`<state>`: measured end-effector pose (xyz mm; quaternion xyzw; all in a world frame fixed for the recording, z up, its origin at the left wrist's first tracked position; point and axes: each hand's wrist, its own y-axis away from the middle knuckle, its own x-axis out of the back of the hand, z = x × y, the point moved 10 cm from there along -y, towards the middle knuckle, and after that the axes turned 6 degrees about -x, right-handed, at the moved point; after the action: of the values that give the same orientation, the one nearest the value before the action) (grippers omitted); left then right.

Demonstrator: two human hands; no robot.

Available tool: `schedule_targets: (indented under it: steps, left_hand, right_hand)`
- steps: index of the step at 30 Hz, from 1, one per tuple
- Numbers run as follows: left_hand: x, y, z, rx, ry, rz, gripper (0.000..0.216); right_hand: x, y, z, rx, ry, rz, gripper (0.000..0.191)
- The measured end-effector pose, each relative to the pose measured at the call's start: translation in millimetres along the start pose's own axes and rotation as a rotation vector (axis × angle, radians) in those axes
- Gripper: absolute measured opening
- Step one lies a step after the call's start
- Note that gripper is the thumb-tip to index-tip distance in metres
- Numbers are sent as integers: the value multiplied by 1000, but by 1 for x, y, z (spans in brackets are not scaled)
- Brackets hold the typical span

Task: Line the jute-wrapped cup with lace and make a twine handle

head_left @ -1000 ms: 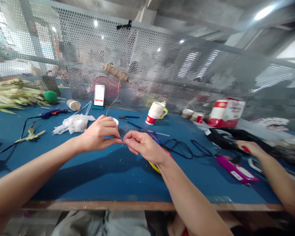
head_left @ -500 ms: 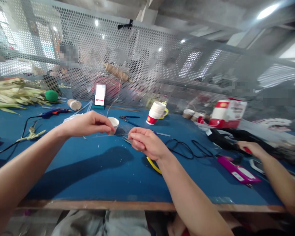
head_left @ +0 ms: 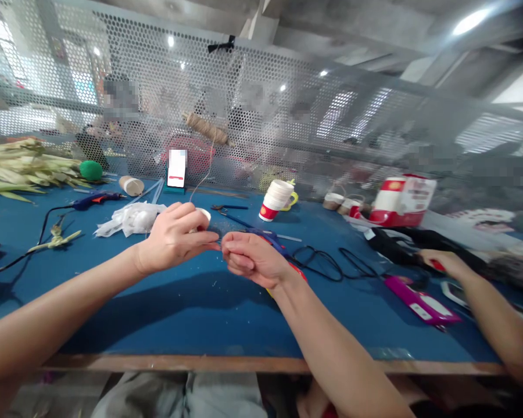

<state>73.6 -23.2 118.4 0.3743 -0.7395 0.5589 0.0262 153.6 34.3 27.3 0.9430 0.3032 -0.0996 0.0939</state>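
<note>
Over the blue table, my left hand (head_left: 174, 239) is closed in a pinch, its thumb and forefinger reaching to the fingertips of my right hand (head_left: 255, 258). The right hand is curled shut, palm side partly up. Whatever lies between the fingers is too fine or too hidden to name. Just behind the left hand, a white paper cup (head_left: 204, 215) is partly covered. A blue glue gun (head_left: 268, 237) lies past the right hand, and a red and yellow piece (head_left: 298, 270) peeks out behind that wrist.
Crumpled white plastic (head_left: 135, 219) lies left, near another glue gun (head_left: 96, 200). Stacked paper cups (head_left: 276, 200), pliers (head_left: 230, 207) and a lit phone (head_left: 176, 168) stand or lie behind. At right, another person's hand (head_left: 447, 264) is near a purple device (head_left: 421, 302).
My left hand has moved right and slightly down, turning so that its fingers meet my right hand's. The right hand has shifted slightly left. More of the white plastic and blue glue gun shows.
</note>
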Motion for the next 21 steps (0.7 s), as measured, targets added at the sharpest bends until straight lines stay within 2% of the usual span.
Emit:
schedule_targets:
  steps: [2,5,8,10,11,13,16,19,21]
  left_hand:
    - [-9,0,-11,163,155,-67,17]
    - [-41,20,-37,621,570,-260,31]
    - [-77,56,-33,1066,1048,-485,37]
    - [-85,66,-26,1188,1246,-544,37]
    - [-85,65,-26,1181,1283,-542,37]
    - [-78,57,-37,1047,1191,-476,35]
    - [-39,28,-55,641,711,-206,23]
    - [3,10,-35,229,234,48,12]
    - [10,7,-17,66,64,92,16]
  right_hand:
    - [2,4,-6,61,97,75,11]
    - [0,13,-19,167,343,200,11]
    - [-8,19,-26,215,563,254,11]
    - [-8,19,-26,219,582,256,10]
    - [-5,18,-26,213,541,250,10]
    - [5,14,-23,181,369,223,10]
    - [16,7,-18,117,66,146,10]
    - [12,3,-14,74,-66,54,10]
    - [5,2,-10,38,-86,3,11]
